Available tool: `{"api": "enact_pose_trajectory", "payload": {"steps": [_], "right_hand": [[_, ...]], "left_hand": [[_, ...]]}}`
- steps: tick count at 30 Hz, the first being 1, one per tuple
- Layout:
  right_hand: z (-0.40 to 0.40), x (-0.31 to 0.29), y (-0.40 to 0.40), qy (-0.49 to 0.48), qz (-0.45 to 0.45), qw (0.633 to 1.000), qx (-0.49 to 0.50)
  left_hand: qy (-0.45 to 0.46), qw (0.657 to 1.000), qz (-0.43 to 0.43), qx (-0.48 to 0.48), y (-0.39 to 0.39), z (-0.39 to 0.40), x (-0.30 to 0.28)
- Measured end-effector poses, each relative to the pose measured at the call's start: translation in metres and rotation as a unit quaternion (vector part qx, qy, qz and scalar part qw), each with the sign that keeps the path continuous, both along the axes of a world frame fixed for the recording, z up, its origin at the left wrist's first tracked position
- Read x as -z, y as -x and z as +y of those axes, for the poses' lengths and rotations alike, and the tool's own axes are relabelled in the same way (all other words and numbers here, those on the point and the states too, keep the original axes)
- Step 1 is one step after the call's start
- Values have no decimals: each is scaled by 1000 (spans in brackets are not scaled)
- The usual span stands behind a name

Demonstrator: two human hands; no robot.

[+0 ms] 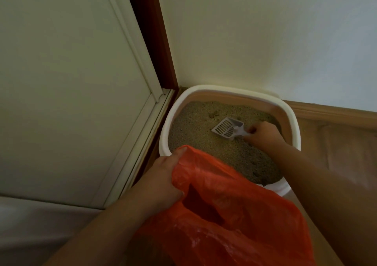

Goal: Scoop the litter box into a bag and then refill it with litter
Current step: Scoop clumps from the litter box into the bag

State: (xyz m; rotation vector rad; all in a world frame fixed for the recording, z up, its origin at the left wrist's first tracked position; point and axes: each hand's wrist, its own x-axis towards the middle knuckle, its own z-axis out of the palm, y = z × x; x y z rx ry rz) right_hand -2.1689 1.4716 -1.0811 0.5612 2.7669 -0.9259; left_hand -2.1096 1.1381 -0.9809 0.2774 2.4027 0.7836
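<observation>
Right hand (263, 134) pinching handle of slotted scoop (228, 128) mid litter box (222, 91) (light, stiff, best held at handle end), left hand (163, 176) gripping rim of thin, floppy orange bag (234, 214) near left, mouth open.

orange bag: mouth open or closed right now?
Open. The left hand grips the orange bag at its rim, and a dark opening shows into it beside the litter box. Cannot tell what is inside.

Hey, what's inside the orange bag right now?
The orange bag, held open by the left hand, shows only a dark hollow; its bottom is hidden by folds. No scooped litter is visible.
</observation>
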Motion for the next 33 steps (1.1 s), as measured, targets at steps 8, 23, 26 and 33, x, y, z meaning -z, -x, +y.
{"api": "enact_pose_trajectory", "payload": {"steps": [8,23,26,33], "right_hand": [[4,11,11,-14,0,1000,24],[-35,4,81,-75,-73,994,25],[-46,6,90,-64,-75,995,21],[-68,38,79,24,-23,997,68]], "left_hand": [[-2,1000,-8,-7,5,0,7],[-11,1000,-2,-20,11,-1,12],[-11,1000,0,-20,11,-3,11],[-21,999,0,-30,12,-5,12]]}}
